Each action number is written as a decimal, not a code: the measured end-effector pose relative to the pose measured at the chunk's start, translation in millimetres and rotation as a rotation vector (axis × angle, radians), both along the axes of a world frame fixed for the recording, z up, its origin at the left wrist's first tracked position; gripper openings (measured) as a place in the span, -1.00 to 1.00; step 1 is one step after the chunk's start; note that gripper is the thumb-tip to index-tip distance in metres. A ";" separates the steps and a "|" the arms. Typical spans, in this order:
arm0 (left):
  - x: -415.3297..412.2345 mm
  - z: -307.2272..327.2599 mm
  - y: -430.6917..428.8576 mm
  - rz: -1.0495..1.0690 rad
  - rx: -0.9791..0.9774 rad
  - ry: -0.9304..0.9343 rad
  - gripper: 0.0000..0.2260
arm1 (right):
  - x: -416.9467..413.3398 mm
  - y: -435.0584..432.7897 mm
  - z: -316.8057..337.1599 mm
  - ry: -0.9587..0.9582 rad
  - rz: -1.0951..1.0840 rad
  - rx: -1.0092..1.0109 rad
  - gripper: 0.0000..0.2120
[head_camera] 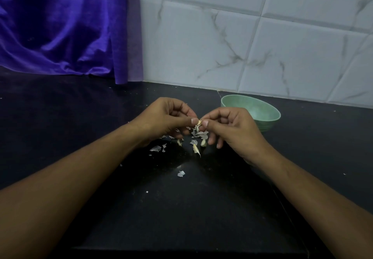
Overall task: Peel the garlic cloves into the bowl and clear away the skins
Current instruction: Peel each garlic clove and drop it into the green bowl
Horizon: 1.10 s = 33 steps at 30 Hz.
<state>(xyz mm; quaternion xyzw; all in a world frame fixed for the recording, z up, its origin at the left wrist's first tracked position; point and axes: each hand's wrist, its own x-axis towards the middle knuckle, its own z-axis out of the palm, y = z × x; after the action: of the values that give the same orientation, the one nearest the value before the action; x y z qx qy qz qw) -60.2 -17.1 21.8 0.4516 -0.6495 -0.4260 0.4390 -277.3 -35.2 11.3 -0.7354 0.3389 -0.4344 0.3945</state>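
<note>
Small garlic clove [199, 122] pinched between fingers [194, 120] of both hands, a couple more cloves [203, 142] lying among papery white skins [155, 148] right below, pale green bowl [266, 126] just to the right.

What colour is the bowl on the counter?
Pale green bowl, seen clearest in the head view.

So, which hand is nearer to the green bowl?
Right. The right hand is just left of the green bowl, overlapping its rim in view; the left hand is farther left, across the garlic clove both pinch.
</note>
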 end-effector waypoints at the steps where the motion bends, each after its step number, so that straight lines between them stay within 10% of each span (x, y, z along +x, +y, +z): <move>1: -0.4 -0.5 0.0 0.008 0.001 0.003 -0.83 | 0.3 0.8 0.7 -0.024 0.009 0.012 -0.94; 33: -4.6 5.5 6.7 -0.055 -0.085 0.054 -0.83 | 3.7 3.1 2.5 -0.116 0.055 0.092 -0.87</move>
<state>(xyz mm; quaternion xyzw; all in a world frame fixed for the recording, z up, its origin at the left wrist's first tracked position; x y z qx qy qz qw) -64.7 -10.4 27.2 0.4029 -0.6670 -0.4219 0.4634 -273.6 -32.1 13.8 -0.6992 0.3149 -0.4492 0.4585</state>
